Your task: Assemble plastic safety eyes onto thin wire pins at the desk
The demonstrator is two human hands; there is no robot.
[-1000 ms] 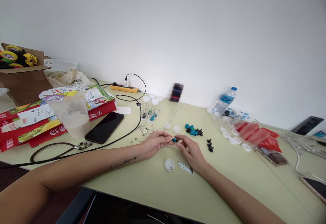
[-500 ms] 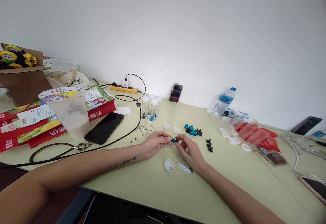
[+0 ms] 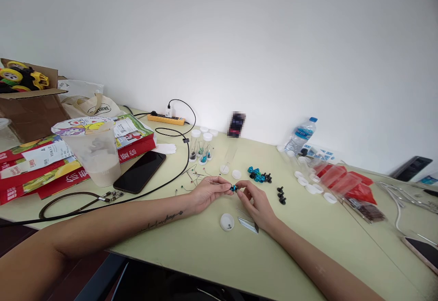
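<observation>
My left hand [image 3: 208, 191] and my right hand [image 3: 255, 202] meet at the middle of the pale green table [image 3: 212, 255]. Between their fingertips they pinch a small blue and black bead [image 3: 234, 188]. The left hand also seems to hold a thin pin; this is too fine to be sure. Just beyond lies a cluster of blue and black beads [image 3: 258, 175], and a few black beads [image 3: 281, 194] sit to the right. A white cap [image 3: 227, 221] and a bundle of thin metal pins [image 3: 247, 224] lie in front of my right hand.
Small vials with white lids [image 3: 201, 146] stand behind my hands. A black phone [image 3: 139, 171], a plastic cup [image 3: 96, 155], red boxes [image 3: 41, 164] and a black cable [image 3: 102, 200] fill the left. A water bottle [image 3: 301, 136], white caps [image 3: 310, 184] and red bags [image 3: 345, 182] lie right.
Both hands stay together on the small bead with only slight finger shifts. Nothing else on the table has moved.
</observation>
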